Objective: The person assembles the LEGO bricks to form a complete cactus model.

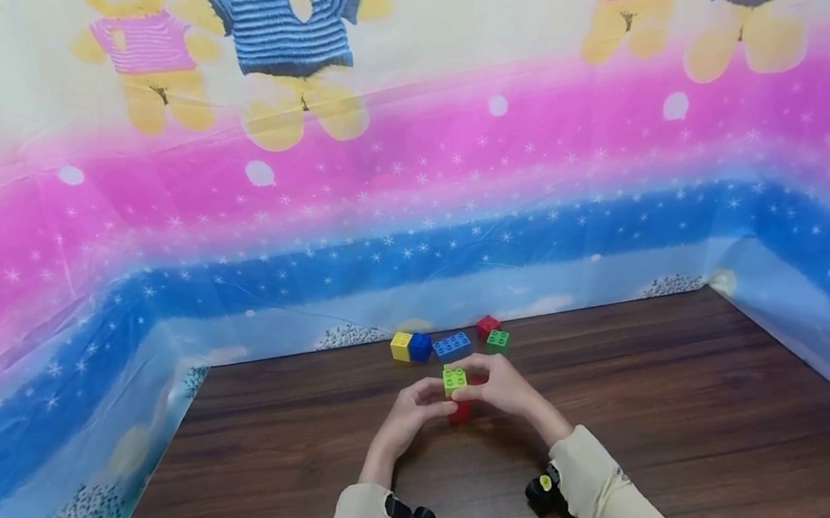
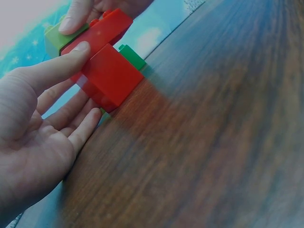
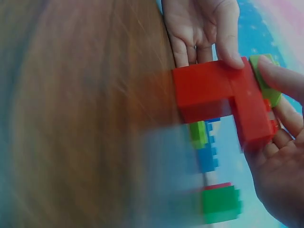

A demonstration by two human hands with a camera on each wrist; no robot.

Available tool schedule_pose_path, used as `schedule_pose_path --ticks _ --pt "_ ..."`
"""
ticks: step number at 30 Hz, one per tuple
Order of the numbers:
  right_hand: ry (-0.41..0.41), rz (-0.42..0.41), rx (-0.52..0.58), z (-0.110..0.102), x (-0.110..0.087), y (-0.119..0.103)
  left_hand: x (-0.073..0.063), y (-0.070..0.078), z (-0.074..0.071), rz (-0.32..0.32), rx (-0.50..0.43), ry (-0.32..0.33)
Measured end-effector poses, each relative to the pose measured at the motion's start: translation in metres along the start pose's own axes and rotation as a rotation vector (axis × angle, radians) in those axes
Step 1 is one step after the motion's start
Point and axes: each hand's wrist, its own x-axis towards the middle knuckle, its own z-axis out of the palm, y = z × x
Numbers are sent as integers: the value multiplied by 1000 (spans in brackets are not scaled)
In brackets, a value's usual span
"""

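A small stack of bricks stands on the table between both hands. At its base is a red brick (image 2: 114, 78), with a longer red brick (image 3: 252, 114) across it that juts out toward the right hand. A lime green brick (image 1: 454, 379) sits on top, over the lower red brick's end. My left hand (image 1: 409, 415) holds the red bricks at the left side, thumb in front and fingers behind. My right hand (image 1: 504, 386) pinches the lime green brick, its thumb on the near face (image 3: 263, 76); its other fingers are partly hidden behind the stack.
Behind the stack lie a yellow brick (image 1: 401, 346), a dark blue brick (image 1: 419, 347), a blue brick (image 1: 453, 347), a red brick (image 1: 488, 325) and a green brick (image 1: 498, 341). A printed cloth (image 1: 415, 259) walls off the brown table's (image 1: 277, 457) back and sides.
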Motion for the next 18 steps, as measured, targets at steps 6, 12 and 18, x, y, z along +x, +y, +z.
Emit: schedule_pose_path --ticks 6,12,18 --pt "29 -10 33 1 -1 5 2 3 1 4 6 -7" --pt "22 -51 -8 -2 2 2 4 5 1 15 2 2" --pt "24 -42 13 5 2 6 0 2 -1 12 8 2"
